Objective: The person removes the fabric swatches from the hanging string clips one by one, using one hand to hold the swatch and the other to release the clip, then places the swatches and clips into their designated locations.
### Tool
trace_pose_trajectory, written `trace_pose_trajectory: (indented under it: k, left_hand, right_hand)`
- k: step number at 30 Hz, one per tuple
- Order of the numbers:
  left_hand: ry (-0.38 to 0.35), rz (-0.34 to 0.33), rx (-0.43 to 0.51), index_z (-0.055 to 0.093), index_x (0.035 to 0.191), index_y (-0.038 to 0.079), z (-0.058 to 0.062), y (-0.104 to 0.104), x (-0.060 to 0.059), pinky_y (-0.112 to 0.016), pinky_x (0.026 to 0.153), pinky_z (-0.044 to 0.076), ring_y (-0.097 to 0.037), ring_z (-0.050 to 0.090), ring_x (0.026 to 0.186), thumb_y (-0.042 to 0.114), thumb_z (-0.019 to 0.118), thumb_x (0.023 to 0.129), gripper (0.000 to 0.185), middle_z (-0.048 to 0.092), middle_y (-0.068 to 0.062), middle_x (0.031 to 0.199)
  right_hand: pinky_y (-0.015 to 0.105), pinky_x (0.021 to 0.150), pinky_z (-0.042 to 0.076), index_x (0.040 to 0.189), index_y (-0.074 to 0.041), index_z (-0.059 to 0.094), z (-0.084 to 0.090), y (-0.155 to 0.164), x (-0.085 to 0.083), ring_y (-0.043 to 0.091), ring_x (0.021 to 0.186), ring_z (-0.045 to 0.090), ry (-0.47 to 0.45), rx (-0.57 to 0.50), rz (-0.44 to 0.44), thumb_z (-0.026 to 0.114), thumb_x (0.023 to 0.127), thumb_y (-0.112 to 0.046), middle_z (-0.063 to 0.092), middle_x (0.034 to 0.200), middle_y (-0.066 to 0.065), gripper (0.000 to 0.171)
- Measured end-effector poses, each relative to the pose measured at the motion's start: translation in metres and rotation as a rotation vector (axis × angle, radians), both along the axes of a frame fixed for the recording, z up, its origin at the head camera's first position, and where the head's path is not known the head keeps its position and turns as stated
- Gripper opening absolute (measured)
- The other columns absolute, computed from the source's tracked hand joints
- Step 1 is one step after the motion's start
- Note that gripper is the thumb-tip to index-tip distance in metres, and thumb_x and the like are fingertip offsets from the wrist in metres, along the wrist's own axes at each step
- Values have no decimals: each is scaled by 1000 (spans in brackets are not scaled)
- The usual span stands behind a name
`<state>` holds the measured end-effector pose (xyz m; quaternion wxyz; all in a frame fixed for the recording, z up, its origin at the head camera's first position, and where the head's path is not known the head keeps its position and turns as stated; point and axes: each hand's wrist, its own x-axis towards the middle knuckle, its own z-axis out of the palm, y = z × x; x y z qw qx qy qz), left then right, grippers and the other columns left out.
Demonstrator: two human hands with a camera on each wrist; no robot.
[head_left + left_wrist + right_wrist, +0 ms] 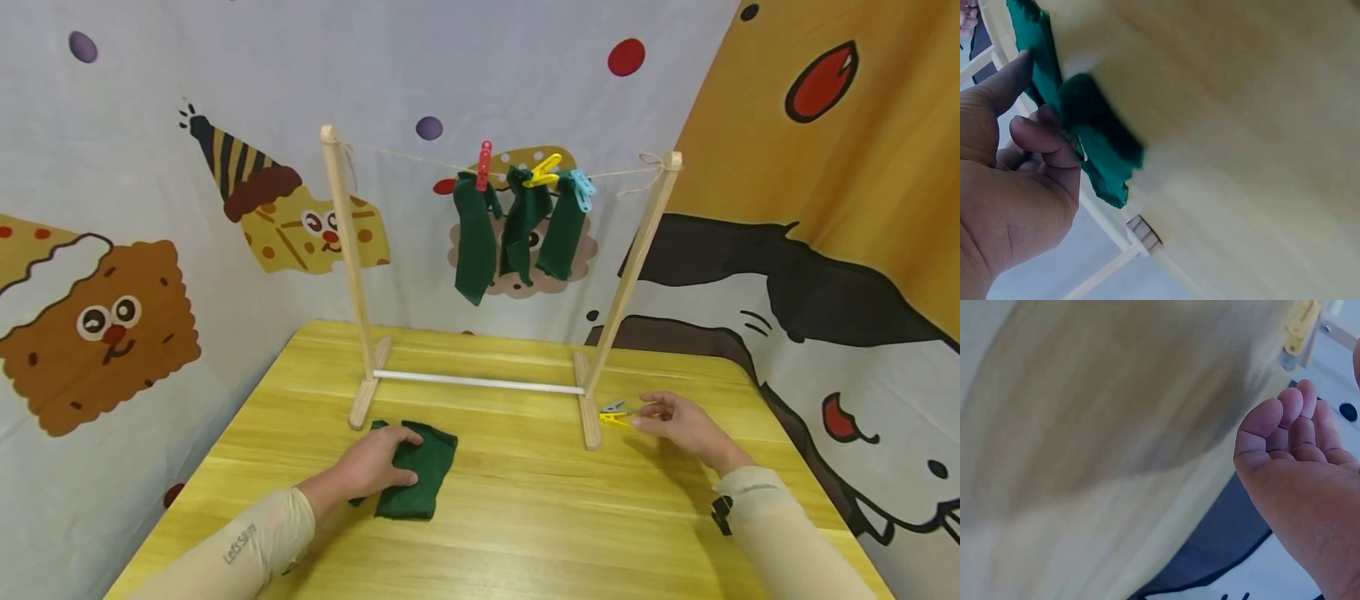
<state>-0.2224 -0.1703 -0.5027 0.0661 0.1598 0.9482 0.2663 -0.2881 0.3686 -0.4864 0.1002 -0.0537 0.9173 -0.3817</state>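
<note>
Dark green cloth (pixel 427 475) lies on the table, with my left hand (pixel 375 462) over its left side. The thumb and index fingertip stand apart on the fabric; in the left wrist view the other fingers are bent beside the green cloth (pixel 1100 125). My right hand (pixel 686 427) reaches in at the right, its fingertips close by a yellow clothespin (pixel 615 420) and a grey clothespin (pixel 612 407). In the right wrist view the fingers are loosely bent, apart from the yellow clothespin (pixel 1300 328).
A wooden drying rack (pixel 630 267) stands at the back with a string between its posts. Three green cloth pieces (pixel 474 242) hang there under a red clothespin (pixel 484 165), a yellow one and a blue one (pixel 582 190). Printed curtains surround the table (pixel 525 533).
</note>
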Motion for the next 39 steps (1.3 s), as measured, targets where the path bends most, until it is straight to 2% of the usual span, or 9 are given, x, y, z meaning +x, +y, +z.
trace_pose_trajectory:
  k: [5,8,11,15,17,25,28,32,39]
  left_hand:
    - [-25,-27,9,63,129,17,8,-3,-5,-37,71,54,-23,65,89,29,83,80,54,71,-12,102]
    - [-50,-24,66,62,132,17,18,-6,-9,-36,68,53,-23,65,86,27,81,83,54,71,-11,106]
    - [-40,-2,100,60,133,20,31,-10,-15,-36,78,54,-19,66,96,29,80,84,54,63,-2,132]
    - [-41,16,135,58,135,22,51,-14,-22,-32,56,48,-13,52,58,31,78,86,54,70,-5,114]
    - [-27,16,148,58,136,22,60,-16,-25,-31,50,44,-13,43,49,32,77,86,54,70,-4,108]
    - [9,8,216,56,137,23,97,-20,-35,-33,53,46,-18,48,61,35,75,88,54,68,-5,108]
    - [27,15,225,57,136,25,111,-20,-38,-33,52,46,-18,48,59,37,75,88,53,66,-10,86]
    - [10,43,271,57,135,28,134,-19,-41,-34,56,51,-21,51,62,40,75,87,53,59,-10,75]
    - [69,59,371,57,135,31,173,-14,-49,-35,72,58,-26,64,91,40,74,88,50,64,-8,110]
  right_hand:
    - [43,93,53,149,-6,38,17,14,3,35,124,55,26,-15,9,67,92,-47,51,142,22,76]
    - [46,95,52,150,-7,36,31,20,4,37,126,52,37,-22,19,66,92,-48,49,143,22,77]
    - [47,95,51,150,-7,37,45,24,5,36,124,52,53,-28,23,65,93,-48,49,142,21,75]
    - [47,94,52,149,-5,37,62,25,8,27,116,58,85,-25,34,63,95,-45,51,139,21,72]
    - [47,94,52,149,-6,38,71,24,10,19,112,58,99,-10,35,62,95,-46,52,139,21,72]
    - [27,86,54,148,-13,40,102,22,15,3,105,56,142,2,-1,64,92,-51,52,139,13,71]
    - [22,83,53,147,-14,41,109,22,16,2,103,56,162,-18,-10,65,92,-49,54,135,7,69]
    - [18,82,53,146,-12,41,124,20,17,-1,101,59,182,-43,-5,65,93,-45,58,125,-2,67]
    - [11,82,49,147,-12,42,152,11,19,-5,101,62,238,-38,13,64,95,-41,63,121,-9,64]
